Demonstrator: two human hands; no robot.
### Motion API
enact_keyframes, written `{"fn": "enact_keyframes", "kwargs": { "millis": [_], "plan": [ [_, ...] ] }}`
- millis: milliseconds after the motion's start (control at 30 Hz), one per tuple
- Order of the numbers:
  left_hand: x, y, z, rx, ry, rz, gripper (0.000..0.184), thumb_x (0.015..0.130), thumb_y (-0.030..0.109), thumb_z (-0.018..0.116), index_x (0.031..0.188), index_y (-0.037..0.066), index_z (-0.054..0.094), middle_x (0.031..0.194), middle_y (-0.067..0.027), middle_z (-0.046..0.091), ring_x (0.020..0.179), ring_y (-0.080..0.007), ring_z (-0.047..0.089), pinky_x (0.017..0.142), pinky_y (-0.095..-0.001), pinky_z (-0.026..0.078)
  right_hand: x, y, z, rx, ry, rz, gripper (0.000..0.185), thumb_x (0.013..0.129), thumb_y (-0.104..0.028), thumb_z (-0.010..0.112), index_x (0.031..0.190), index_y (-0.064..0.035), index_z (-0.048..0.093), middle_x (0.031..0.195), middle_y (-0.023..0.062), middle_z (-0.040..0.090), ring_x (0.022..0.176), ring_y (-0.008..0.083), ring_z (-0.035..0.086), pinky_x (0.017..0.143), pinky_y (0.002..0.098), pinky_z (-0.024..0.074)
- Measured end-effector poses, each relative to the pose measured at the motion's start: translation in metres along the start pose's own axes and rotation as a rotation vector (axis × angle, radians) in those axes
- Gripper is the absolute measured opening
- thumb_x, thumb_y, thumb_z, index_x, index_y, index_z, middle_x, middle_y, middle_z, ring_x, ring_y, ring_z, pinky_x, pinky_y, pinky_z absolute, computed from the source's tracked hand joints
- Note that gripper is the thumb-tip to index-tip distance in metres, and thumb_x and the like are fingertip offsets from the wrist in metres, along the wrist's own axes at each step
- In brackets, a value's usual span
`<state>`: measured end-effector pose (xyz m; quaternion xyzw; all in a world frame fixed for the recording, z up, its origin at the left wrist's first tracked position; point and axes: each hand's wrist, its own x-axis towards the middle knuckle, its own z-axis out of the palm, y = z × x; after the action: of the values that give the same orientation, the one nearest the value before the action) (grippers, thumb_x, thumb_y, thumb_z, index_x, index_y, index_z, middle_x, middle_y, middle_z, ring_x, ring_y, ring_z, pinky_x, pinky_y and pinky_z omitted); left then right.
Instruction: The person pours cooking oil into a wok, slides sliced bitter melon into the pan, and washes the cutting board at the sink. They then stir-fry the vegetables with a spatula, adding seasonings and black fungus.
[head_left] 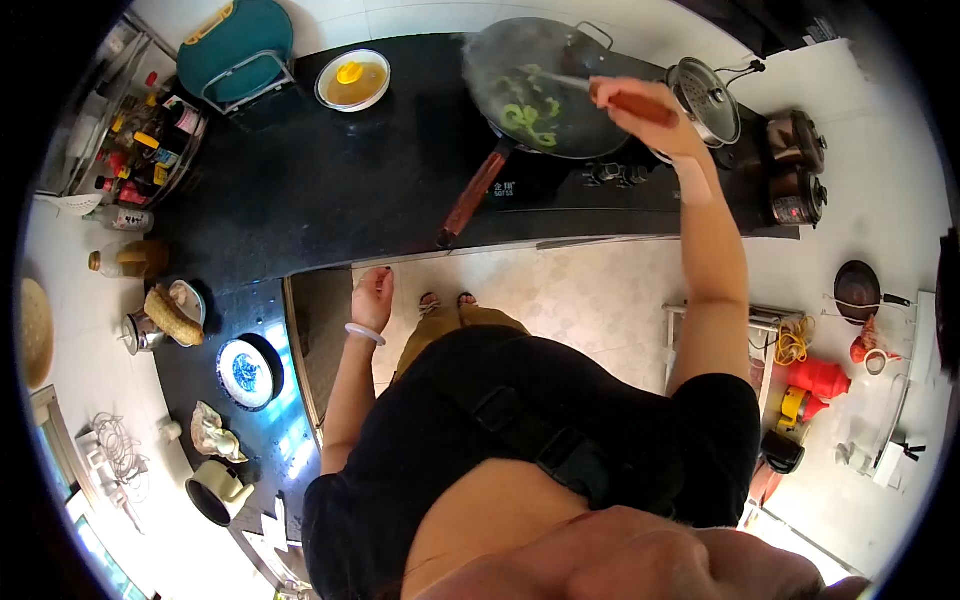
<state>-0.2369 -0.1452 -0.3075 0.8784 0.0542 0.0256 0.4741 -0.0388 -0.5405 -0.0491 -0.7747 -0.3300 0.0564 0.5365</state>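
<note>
My right hand [645,108] is wrapped round the wooden handle of a spatula [570,80]. Its thin metal shaft reaches into a dark wok [590,130]; steam blurs its far end. Pieces of green vegetable [530,112] lie in the wok, which sits on the stove. The wok's long wooden handle [472,200] points toward my body, and nobody grips it. Down by the counter's front edge, my left hand [373,290] hangs with its fingers curled in and nothing visible in them, a pale bangle [365,334] on its wrist.
Left of the wok stands a bowl [352,98] of yellowish liquid with a yellow piece in it. A lidded pot [705,100] is close by my right hand. Bottles [140,150] fill a rack at the left. A blue-patterned plate [245,374] rests on the side counter.
</note>
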Motion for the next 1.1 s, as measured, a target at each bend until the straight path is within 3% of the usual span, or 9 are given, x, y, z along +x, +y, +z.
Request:
{"fn": "enact_keyframes", "kwargs": {
  "millis": [167,267,500,600,767,867,967,1067,1100],
  "plan": [
    [0.010,-0.001,0.000,-0.001,-0.010,-0.004,0.017,0.084,0.015,0.055,0.090,0.000,0.057,0.081,-0.0157,0.062,0.071,-0.0238,0.062,0.062,-0.0316,0.048,-0.025,-0.092,0.013,-0.353,-0.268,-0.258,0.023,0.067,0.012,0.049,0.085,-0.0010,0.055,0.075,0.0092,0.056,0.067,0.0211,0.054,0.096,0.0381,0.0371],
    [0.012,0.001,0.003,-0.036,-0.035,-0.003,0.017,0.084,0.015,0.055,0.090,0.000,0.057,0.080,-0.0149,0.062,0.070,-0.0227,0.061,0.062,-0.0307,0.048,-0.043,-0.111,0.013,-0.370,-0.255,-0.159,0.024,0.066,0.012,0.049,0.085,-0.0014,0.054,0.072,0.0097,0.055,0.060,0.0252,0.051,0.095,0.0372,0.0378],
    [0.011,0.023,0.005,-0.011,-0.051,-0.016,0.017,0.084,0.015,0.055,0.091,0.000,0.056,0.078,-0.0135,0.062,0.067,-0.0205,0.060,0.061,-0.0290,0.047,-0.054,0.006,0.021,-0.306,0.115,-0.046,0.019,0.070,0.010,0.053,0.088,0.0018,0.055,0.078,0.0092,0.057,0.080,0.0200,0.055,0.094,0.0344,0.0370],
    [0.009,0.015,0.000,0.003,-0.036,-0.003,0.016,0.084,0.015,0.055,0.090,0.000,0.057,0.078,-0.0135,0.062,0.067,-0.0206,0.060,0.061,-0.0293,0.047,-0.047,0.009,0.023,-0.492,0.226,-0.250,0.020,0.071,0.010,0.052,0.087,-0.0017,0.054,0.059,0.0056,0.047,0.050,0.0099,0.040,0.095,0.0326,0.0378],
    [0.003,-0.006,0.000,0.008,-0.032,0.010,0.015,0.084,0.015,0.055,0.089,0.001,0.057,0.077,-0.0140,0.062,0.067,-0.0210,0.061,0.061,-0.0303,0.048,-0.062,0.027,0.052,-0.539,0.153,-0.151,0.024,0.066,0.013,0.055,0.084,-0.0034,0.051,0.059,0.0071,0.041,0.044,0.0119,0.039,0.092,0.0342,0.0405],
    [0.003,-0.012,0.002,-0.037,-0.010,-0.013,0.017,0.084,0.016,0.055,0.090,0.000,0.058,0.077,-0.0144,0.062,0.069,-0.0211,0.062,0.062,-0.0304,0.048,-0.077,0.005,0.066,-0.501,0.101,-0.073,0.026,0.062,0.008,0.058,0.082,-0.0073,0.050,0.066,0.0124,0.045,0.061,0.0310,0.053,0.085,0.0341,0.0445],
    [0.003,-0.007,0.008,-0.003,-0.053,0.014,0.019,0.084,0.017,0.056,0.092,0.000,0.058,0.077,-0.0143,0.062,0.069,-0.0210,0.062,0.062,-0.0303,0.048,-0.074,0.042,0.061,-0.513,0.245,-0.103,0.027,0.062,0.008,0.057,0.082,-0.0086,0.050,0.069,0.0143,0.049,0.069,0.0373,0.051,0.087,0.0322,0.0424],
    [0.006,0.011,0.005,0.008,-0.073,0.029,0.019,0.084,0.017,0.056,0.093,0.000,0.058,0.078,-0.0144,0.063,0.069,-0.0215,0.062,0.062,-0.0301,0.048,-0.067,0.039,0.056,-0.516,0.176,-0.108,0.027,0.062,0.009,0.056,0.084,-0.0067,0.051,0.068,0.0145,0.051,0.062,0.0362,0.048,0.086,0.0290,0.0410],
    [0.007,0.013,0.004,0.020,-0.042,0.015,0.019,0.084,0.017,0.055,0.091,0.000,0.058,0.078,-0.0144,0.063,0.068,-0.0214,0.062,0.062,-0.0304,0.048,-0.070,0.031,0.053,-0.561,0.121,-0.131,0.023,0.066,0.009,0.055,0.085,-0.0044,0.052,0.061,0.0099,0.049,0.051,0.0252,0.045,0.088,0.0274,0.0382]
  ]
}}
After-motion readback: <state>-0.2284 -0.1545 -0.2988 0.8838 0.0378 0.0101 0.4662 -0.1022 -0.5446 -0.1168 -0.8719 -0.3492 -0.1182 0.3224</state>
